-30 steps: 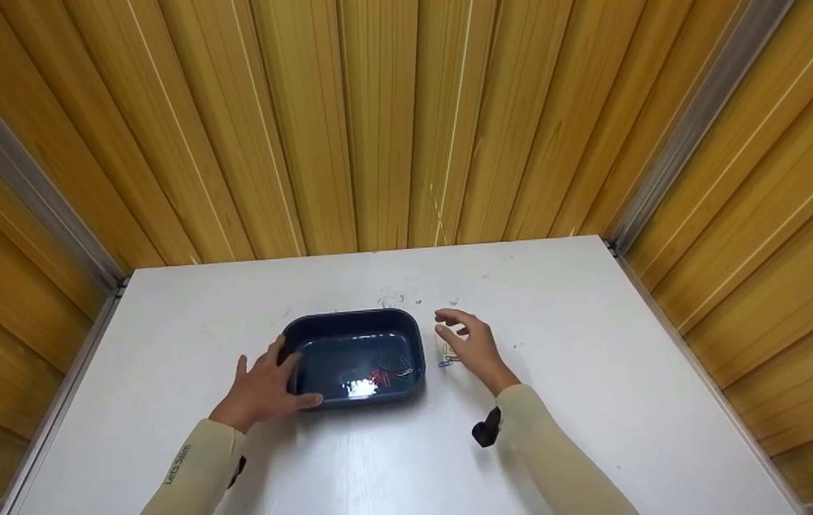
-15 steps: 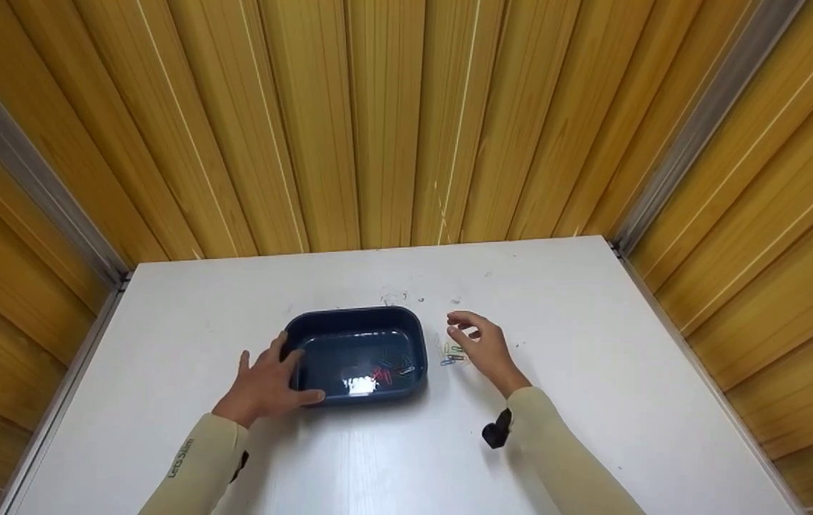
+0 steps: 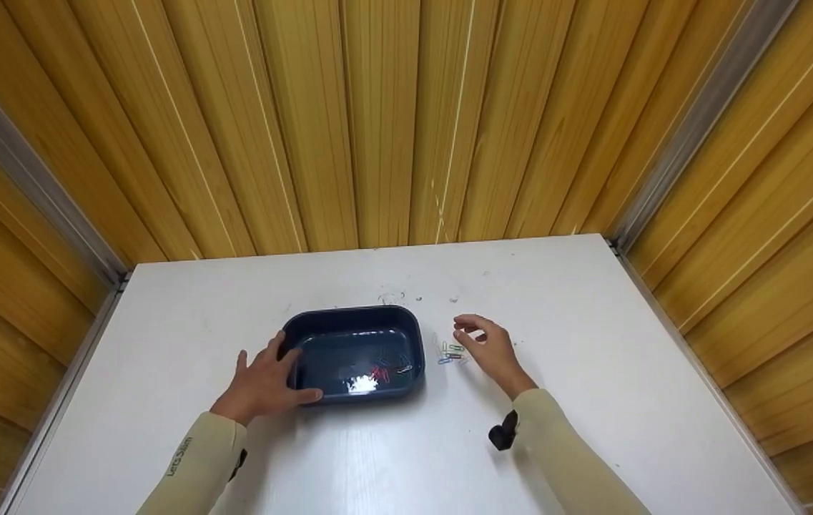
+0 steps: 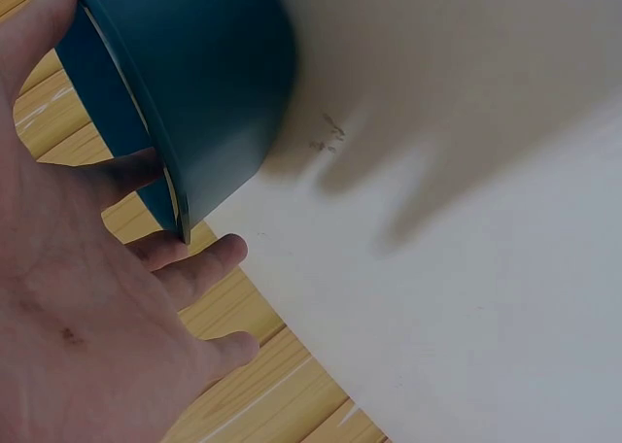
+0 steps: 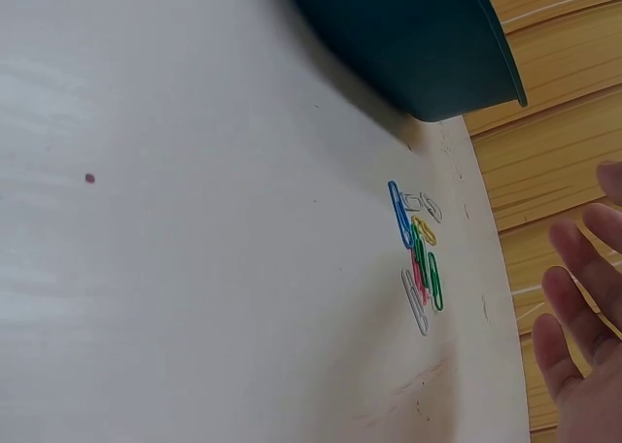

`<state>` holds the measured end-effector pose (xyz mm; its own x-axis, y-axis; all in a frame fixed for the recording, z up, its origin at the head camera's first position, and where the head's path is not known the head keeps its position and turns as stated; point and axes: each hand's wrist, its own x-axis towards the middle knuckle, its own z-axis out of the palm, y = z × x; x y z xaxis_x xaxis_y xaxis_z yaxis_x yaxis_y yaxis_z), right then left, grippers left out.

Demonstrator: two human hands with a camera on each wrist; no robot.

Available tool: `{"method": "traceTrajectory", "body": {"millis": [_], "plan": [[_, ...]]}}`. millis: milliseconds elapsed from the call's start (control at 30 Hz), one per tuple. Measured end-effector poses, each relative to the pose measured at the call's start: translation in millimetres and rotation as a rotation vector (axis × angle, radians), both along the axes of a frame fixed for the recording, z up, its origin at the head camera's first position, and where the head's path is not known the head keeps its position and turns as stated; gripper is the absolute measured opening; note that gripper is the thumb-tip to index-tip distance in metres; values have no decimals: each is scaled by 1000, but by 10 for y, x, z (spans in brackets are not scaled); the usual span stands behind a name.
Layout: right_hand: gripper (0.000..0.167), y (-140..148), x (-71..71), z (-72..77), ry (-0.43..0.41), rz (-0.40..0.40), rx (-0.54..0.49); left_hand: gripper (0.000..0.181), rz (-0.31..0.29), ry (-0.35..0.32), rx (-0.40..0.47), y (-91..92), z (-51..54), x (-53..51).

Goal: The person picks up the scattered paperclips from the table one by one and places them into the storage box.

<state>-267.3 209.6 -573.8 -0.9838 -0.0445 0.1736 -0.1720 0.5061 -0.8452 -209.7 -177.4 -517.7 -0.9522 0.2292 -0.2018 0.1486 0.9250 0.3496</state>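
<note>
A dark blue plastic tub [image 3: 352,399] sits on the white table, with several red and dark paper clips [image 3: 382,374] inside at its right end. My left hand [image 3: 263,383] rests on the tub's left end, its fingers spread over the rim and the thumb along the front edge. In the left wrist view, the left hand's palm [image 4: 87,297] faces the camera. To the tub's right, a small pile of coloured paper clips [image 5: 420,254] lies on the table. My right hand [image 3: 492,350] hovers just right of that pile, fingers loosely bent, with nothing visible in them.
The white table [image 3: 349,472] meets a yellow wood-patterned wall [image 3: 377,143] at the back. Small dark marks [image 3: 392,297] dot the surface behind the tub. Metal frame posts [image 3: 692,129] stand at the corners.
My right hand has shifted a little to the right, uncovering the pile of paper clips beside the tub. My left hand and the tub stay in place.
</note>
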Motion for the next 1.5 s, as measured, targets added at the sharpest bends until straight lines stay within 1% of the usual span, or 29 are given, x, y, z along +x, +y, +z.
{"method": "traceTrajectory", "body": {"millis": [300, 600, 800, 967, 1067, 1233, 1500], "plan": [[31, 46, 42, -18, 4, 18, 18, 95, 1, 9, -11, -9, -16, -19], [30, 47, 57, -103, -2, -14, 54, 96, 9, 4, 6, -25, -40, 2], [28, 55, 68, -146, -27, -24, 57, 96, 8, 12, 9, -32, -58, 8], [28, 63, 89, -178, -63, -31, 60, 97, 1, 8, 9, -25, -58, -10], [28, 67, 94, -198, -67, -30, 67, 98, -1, 6, 9, -17, -54, -18], [28, 74, 108, -205, -54, -21, 54, 96, -1, 13, -1, -9, -52, -15], [29, 97, 125, -258, -32, -22, 81, 96, 7, 1, 7, -14, -66, -8]]}}
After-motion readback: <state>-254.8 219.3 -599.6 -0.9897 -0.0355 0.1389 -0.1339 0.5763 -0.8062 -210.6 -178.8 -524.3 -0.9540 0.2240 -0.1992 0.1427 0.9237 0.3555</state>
